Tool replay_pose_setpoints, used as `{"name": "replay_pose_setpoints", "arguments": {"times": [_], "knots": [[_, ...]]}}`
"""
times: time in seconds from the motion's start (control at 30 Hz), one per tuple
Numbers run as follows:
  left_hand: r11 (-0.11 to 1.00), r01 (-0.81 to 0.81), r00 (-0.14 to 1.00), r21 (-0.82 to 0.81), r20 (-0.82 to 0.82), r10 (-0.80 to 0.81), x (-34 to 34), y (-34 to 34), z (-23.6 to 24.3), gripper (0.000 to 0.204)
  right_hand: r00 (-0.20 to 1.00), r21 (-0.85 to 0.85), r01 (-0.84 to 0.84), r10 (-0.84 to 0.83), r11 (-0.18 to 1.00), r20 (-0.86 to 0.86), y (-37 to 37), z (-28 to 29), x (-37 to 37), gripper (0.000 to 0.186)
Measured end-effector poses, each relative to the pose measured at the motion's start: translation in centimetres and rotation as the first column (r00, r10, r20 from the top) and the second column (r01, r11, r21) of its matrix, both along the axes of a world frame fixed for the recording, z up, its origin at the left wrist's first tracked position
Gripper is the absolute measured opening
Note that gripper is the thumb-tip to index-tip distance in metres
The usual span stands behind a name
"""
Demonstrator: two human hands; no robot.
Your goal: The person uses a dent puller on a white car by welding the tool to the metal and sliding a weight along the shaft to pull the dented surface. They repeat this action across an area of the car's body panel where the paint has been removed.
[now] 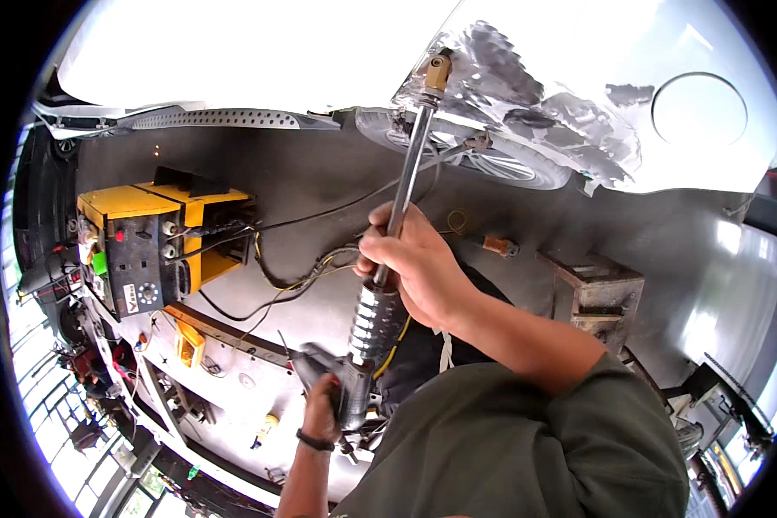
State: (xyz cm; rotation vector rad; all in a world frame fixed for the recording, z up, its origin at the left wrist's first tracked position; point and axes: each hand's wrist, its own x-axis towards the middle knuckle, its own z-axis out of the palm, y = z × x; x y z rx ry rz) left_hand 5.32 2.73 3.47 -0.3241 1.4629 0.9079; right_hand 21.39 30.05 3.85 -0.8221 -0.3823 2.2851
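Holding the long-rod tool (pixel 414 155) with both hands, you have it aligned from near to far, its far end leaning slightly right. Your right hand (pixel 408 263) is clamped around the bright rod, just beyond the ridged coil section (pixel 374 321). Your left hand (pixel 321 407), with a dark band (pixel 316 441) at the wrist, is closed on the black grip (pixel 354 395) at the near end; most of its fingers are hidden.

The brass-coloured tip (pixel 438 76) lies at the damaged area of the white car body (pixel 725 164), beside a panel seam. Whether it touches the metal cannot be told. Grey scuffed patches (pixel 570 121) spread right from the tip toward a round flap (pixel 699 108). Below that panel sits a wheel (pixel 527 164), and near it a clamp (pixel 478 142) ends a black cable (pixel 319 212); its fastening point is unclear.

To your left stands a yellow machine (pixel 134 200) with a dark control face, the cable leading to it. Nearer on the left, a yellow object (pixel 188 344) lies beside a rusty bar (pixel 233 337). To your right, a worn metal stand (pixel 609 289) is on the floor, with an orange-brown item (pixel 497 246) left of it.
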Motion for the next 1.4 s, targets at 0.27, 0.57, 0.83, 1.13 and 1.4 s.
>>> {"name": "replay_pose_setpoints", "arguments": {"times": [0.27,0.57,0.83,1.13,1.4], "knots": [[0.980,0.067,0.963,-0.186,0.270,-0.014,2.7,-1.3,-5.6,0.042,0.991,-0.049,-0.093,0.097,0.994,0.087,-0.3,-1.5,2.8,0.026],[0.990,-0.078,0.988,-0.119,-0.145,0.061,5.2,-5.7,-5.4,0.047,0.993,-0.059,-0.117,0.116,0.991,-0.031,0.6,-1.6,2.9,0.024],[0.953,-0.269,0.949,-0.141,-0.210,0.237,6.7,-2.8,-3.3,0.026,0.989,-0.068,-0.123,0.117,0.990,-0.090,0.9,-1.5,3.4,0.019],[0.985,-0.068,0.979,-0.156,-0.201,0.036,5.6,-5.7,-3.9,0.049,0.990,-0.025,-0.144,0.143,0.989,-0.015,0.4,-1.9,3.3,0.017],[0.964,-0.263,0.965,-0.044,-0.025,0.263,4.4,-4.9,-2.5,0.036,0.973,0.112,-0.223,0.228,0.968,-0.029,0.5,-3.2,1.7,0.027]]}}
